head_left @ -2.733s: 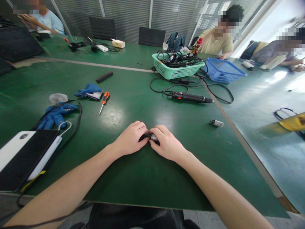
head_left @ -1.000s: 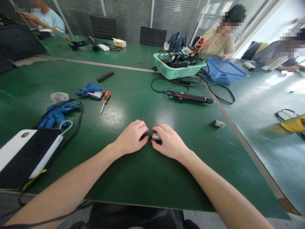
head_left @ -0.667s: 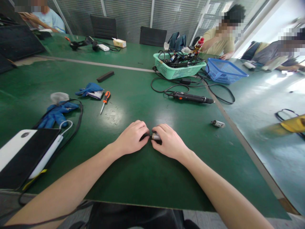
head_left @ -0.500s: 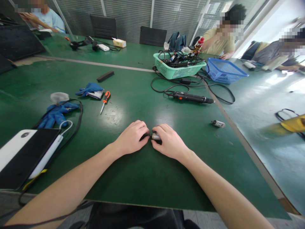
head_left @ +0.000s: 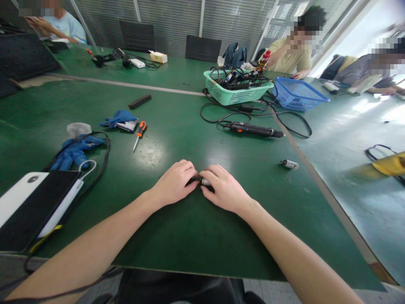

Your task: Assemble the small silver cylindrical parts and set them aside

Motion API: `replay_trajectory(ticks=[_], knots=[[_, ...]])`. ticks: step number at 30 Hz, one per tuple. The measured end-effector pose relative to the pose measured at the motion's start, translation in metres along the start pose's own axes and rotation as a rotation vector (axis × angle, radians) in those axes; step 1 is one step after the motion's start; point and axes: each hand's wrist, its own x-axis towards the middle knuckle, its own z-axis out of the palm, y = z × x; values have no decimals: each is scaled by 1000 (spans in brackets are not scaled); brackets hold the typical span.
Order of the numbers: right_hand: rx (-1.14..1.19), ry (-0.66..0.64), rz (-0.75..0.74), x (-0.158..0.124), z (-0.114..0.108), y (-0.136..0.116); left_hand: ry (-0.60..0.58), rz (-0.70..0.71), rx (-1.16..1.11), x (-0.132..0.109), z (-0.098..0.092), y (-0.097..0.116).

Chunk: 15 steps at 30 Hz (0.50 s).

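Close together at the middle of the green table (head_left: 196, 236), my two hands meet over a small part. My right hand (head_left: 224, 188) is closed on a small silver cylinder (head_left: 205, 182) that looks like a small motor; the fingers cover most of it. Between its fingertips my left hand (head_left: 175, 181) pinches a small black piece (head_left: 192, 180), which touches or nearly touches the cylinder's end. A similar silver cylinder (head_left: 289, 164) lies apart on the right.
An electric screwdriver (head_left: 256, 129) with a cable lies beyond my hands. A screwdriver (head_left: 139, 134), blue gloves (head_left: 77, 151) and a power bank-like device (head_left: 41, 207) lie left. Behind stand a green basket (head_left: 240, 95) of tools and a blue basket (head_left: 297, 99). Other people sit around.
My right fingers have shifted slightly toward the left hand and cover more of the silver cylinder. The left hand stays almost in place.
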Motion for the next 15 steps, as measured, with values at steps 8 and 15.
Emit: replay_trajectory(ticks=[8,15], knots=[[-109,-97,-74,-2,-10,3,7,-28,15,0,0,0],[-214,-123,28,-5,-32,34,28,-40,2,-1,0,1]])
